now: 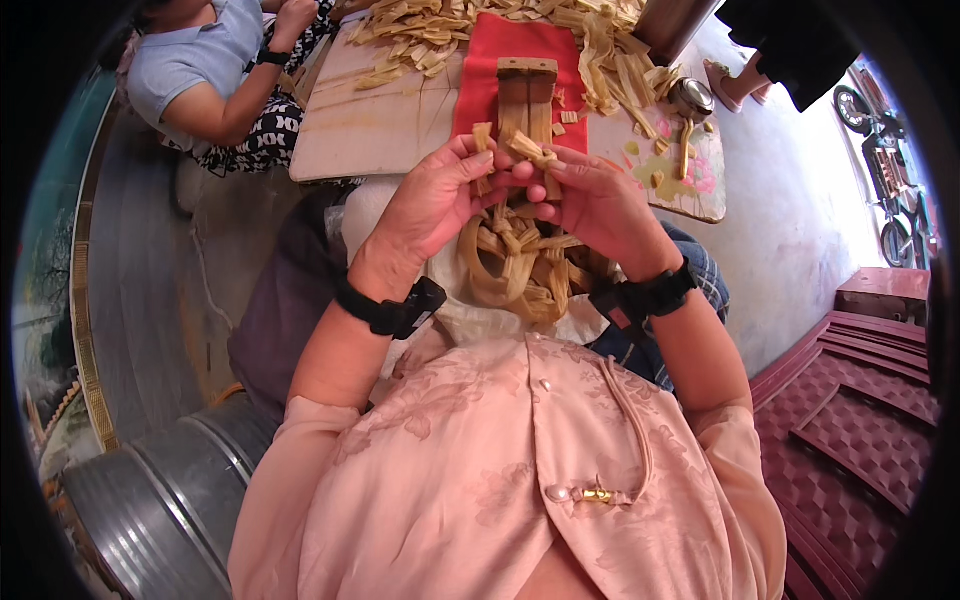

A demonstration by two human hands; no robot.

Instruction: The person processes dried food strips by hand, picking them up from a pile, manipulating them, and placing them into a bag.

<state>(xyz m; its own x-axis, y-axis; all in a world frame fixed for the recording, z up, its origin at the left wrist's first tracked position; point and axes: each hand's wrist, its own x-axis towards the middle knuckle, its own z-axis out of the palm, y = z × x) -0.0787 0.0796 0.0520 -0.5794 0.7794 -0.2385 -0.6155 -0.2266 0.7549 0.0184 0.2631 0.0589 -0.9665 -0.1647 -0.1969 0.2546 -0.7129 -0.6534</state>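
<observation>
My left hand (439, 199) pinches a flat tan plant-like strip (481, 137) between thumb and fingers, its short end pointing up. Between the thumb and fingers of my right hand (600, 199) is a knotted tan strip (534, 150). The fingertips of both hands nearly meet above the table's near edge; whether one strip joins the two pieces is hidden. Below them, a heap of knotted strips (517, 259) lies on white sheeting (450, 289) over my lap. Just beyond my hands, a wooden block (527, 86) sits over flat strips (514, 120) on a red cloth (480, 75).
Loose strips (420, 34) cover the table's far side. A round metal container (691, 100) stands at the right of the tabletop (375, 142). Another person (206, 75) sits at the left. A metal drum (172, 487) is at my left, and dark red panels (847, 420) are at my right.
</observation>
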